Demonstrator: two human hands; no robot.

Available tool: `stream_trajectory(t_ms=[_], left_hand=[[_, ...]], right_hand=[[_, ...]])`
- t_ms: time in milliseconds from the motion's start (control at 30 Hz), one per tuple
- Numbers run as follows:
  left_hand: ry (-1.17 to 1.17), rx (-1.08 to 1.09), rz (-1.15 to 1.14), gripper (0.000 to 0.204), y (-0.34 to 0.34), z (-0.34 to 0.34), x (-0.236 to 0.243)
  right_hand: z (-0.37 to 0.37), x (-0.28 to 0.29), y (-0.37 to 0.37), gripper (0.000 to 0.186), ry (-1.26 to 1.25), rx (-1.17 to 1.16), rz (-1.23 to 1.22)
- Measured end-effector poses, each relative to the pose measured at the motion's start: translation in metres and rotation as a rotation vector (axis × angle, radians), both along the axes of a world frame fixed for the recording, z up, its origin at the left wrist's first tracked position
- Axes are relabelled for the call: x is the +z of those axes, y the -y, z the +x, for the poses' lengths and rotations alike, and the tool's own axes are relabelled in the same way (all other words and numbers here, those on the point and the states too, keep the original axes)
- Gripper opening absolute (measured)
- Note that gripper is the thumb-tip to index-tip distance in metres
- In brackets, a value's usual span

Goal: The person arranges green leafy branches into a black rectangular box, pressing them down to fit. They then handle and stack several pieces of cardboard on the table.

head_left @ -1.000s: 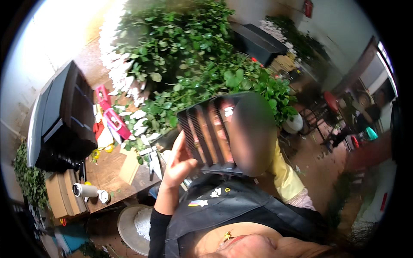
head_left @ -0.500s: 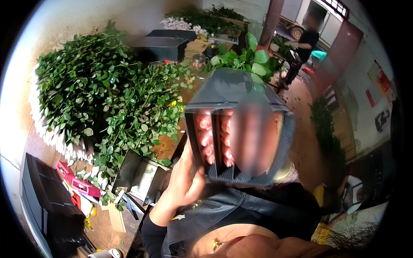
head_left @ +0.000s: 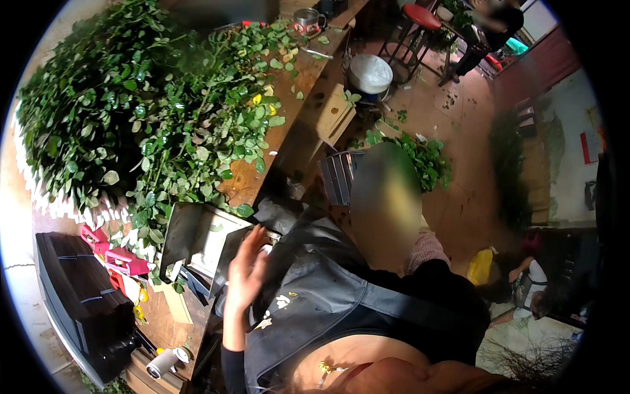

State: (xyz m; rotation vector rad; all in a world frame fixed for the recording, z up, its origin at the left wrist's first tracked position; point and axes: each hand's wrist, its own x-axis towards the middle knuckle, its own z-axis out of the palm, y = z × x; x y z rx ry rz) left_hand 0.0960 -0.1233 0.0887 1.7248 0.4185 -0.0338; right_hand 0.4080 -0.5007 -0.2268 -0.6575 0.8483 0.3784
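Note:
My left hand (head_left: 249, 269), fingers apart and somewhat smeared, is raised beside a metal bench fixture (head_left: 203, 240), holding nothing. My right arm, in a pink checked sleeve (head_left: 425, 253), reaches forward; its hand is lost in a blurred oval. Beyond it, low over the floor, a dark corrugated wrap (head_left: 336, 177) shows beside leafy stems (head_left: 430, 167). Whether my right hand grips these, I cannot tell. On the wooden bench (head_left: 239, 184) lies a large heap of leafy stems (head_left: 98, 125) with white sleeved heads along its left edge.
Dark stacked sheets (head_left: 82, 302), pink tools (head_left: 125, 261) and a white cylinder (head_left: 161, 364) are at lower left. A basin (head_left: 371, 73), red stool (head_left: 420, 16) and folded cardboard (head_left: 331, 118) are beyond. A person (head_left: 492, 29) stands upper right; another (head_left: 528, 295) is at lower right.
The wrapped bundle with pink heads, raised before me, has moved down and away toward the floor. My left hand has let go of it and opened. The view has swung round.

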Motion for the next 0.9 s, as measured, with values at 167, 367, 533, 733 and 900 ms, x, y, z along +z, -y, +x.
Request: stream_trajectory(t_ms=[167, 367, 533, 733, 900], left_hand=[[-0.093, 0.309, -0.163, 0.049, -0.014, -0.029, -0.002], [-0.107, 0.272, -0.217, 0.048, -0.009, -0.009, -0.002], [-0.070, 0.227, -0.165, 0.048, -0.001, -0.007, -0.005], [-0.033, 0.368, -0.151, 0.046, -0.011, -0.037, 0.007], [0.484, 0.177, -0.395, 0.056, -0.027, -0.041, 0.047]], right_hand=[[-0.011, -0.040, 0.063, 0.035, -0.179, -0.132, -0.321], [-0.012, -0.020, 0.138, 0.033, -0.470, 0.406, -1.196], [-0.009, 0.000, 0.081, 0.032, -0.173, 0.609, -1.062], [-0.054, 0.109, -0.142, 0.040, 0.680, 0.878, -0.189], [-0.111, 0.307, -0.278, 0.037, 1.549, 1.408, -0.412]])
